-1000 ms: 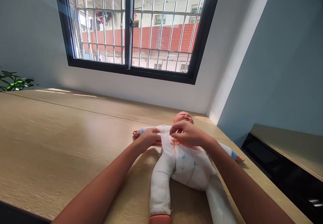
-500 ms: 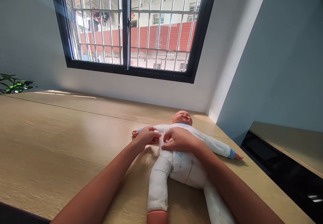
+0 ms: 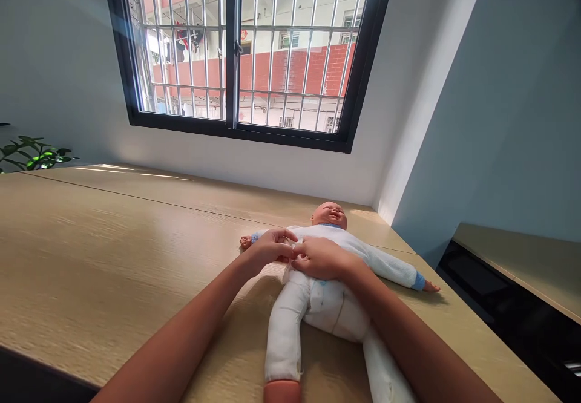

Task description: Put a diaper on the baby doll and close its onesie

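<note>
Lying on its back on the wooden counter [image 3: 113, 252], a baby doll [image 3: 333, 282] in a white suit stretches out with its head toward the far wall and its legs toward the camera. Both of the person's hands meet on its chest. The left hand [image 3: 269, 250] comes in from the left, its fingers curled and pinched on the white cloth at the doll's side, just beside the doll's outstretched arm with its blue cuff. The right hand [image 3: 320, 258] lies on top of the chest, fingers bent and closed on the same fold of cloth, so that the fingertips of the two hands touch. The right forearm crosses over the doll's belly and one leg, hiding part of them. The doll's other arm reaches out to the right, ending in a blue cuff [image 3: 419, 281] and a small bare hand near the counter's edge. One bare foot shows at the bottom of the frame.

Pale wood grain runs along the counter, with a seam running across it farther back. A green plant [image 3: 34, 153] stands at its far left. Above, a black-framed window [image 3: 236, 52] with metal bars looks out on a red brick building. White wall sits below the window, and a grey-blue wall rises on the right, where a second wooden surface [image 3: 512, 258] stands apart from the counter across a dark gap.
</note>
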`<state>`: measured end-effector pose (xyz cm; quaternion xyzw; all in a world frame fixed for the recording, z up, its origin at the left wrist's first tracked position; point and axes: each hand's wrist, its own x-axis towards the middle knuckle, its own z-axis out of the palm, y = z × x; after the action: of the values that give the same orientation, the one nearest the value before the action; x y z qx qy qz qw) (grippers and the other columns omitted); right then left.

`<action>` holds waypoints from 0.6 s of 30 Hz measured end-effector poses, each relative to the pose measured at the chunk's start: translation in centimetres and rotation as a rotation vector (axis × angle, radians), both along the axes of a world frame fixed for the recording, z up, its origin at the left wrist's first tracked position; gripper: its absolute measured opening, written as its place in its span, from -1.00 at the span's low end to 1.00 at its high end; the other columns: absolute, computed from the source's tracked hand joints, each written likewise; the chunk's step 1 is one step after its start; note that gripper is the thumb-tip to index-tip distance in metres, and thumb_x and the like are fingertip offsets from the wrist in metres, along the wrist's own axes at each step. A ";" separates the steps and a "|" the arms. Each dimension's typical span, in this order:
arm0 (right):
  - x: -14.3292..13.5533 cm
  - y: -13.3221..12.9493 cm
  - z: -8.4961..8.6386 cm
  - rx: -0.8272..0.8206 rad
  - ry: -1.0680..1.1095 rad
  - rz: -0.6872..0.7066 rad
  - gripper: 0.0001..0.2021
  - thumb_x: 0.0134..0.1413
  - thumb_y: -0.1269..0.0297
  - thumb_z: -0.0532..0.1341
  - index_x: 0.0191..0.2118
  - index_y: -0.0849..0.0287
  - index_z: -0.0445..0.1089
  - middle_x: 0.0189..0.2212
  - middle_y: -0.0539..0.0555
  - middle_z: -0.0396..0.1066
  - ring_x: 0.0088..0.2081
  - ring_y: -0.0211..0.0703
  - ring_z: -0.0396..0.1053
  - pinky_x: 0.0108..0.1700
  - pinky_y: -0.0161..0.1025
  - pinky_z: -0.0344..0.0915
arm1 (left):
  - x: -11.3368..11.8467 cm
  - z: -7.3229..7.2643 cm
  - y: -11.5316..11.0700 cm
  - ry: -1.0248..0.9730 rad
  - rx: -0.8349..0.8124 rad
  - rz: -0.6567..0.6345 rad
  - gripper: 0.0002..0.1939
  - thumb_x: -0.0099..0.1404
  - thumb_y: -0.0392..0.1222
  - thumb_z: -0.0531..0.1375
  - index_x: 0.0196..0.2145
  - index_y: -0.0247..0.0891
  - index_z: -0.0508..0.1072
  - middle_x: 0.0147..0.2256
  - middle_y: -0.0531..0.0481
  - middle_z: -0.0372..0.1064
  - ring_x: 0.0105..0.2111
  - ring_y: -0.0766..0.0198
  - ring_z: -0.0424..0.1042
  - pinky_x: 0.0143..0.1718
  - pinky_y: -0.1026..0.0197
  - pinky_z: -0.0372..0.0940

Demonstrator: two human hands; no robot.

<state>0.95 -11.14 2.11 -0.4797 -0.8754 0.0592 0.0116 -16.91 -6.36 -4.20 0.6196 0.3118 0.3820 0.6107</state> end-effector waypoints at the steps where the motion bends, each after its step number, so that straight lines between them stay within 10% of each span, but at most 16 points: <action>1: 0.2 0.1 0.1 -0.006 0.005 0.014 -0.73 0.21 0.17 0.09 -0.19 0.07 0.53 -0.27 0.08 0.45 -0.28 -0.14 0.33 -0.30 -0.27 0.08 | 0.2 0.0 -0.1 -0.009 0.006 -0.010 -0.61 -0.04 -0.29 0.33 -0.18 -0.28 0.46 -0.51 0.13 0.29 -0.48 0.38 0.33 -0.32 0.26 0.33; 18: 1.8 0.6 1.2 -0.173 0.359 0.078 -0.75 -0.09 0.27 0.30 -0.20 0.17 0.45 -0.37 -0.02 0.50 -0.37 -0.23 0.37 -0.40 -0.36 0.17 | 2.3 0.4 -1.9 -0.118 0.161 -0.134 -0.55 0.12 -0.24 0.30 -0.01 -0.25 0.38 -0.33 0.03 0.35 -0.39 0.37 0.31 -0.41 0.35 0.14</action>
<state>2.71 -10.50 3.28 -0.4263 -0.8688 0.2191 0.1240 -14.64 -8.29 -3.83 0.6625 0.2014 0.4002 0.6003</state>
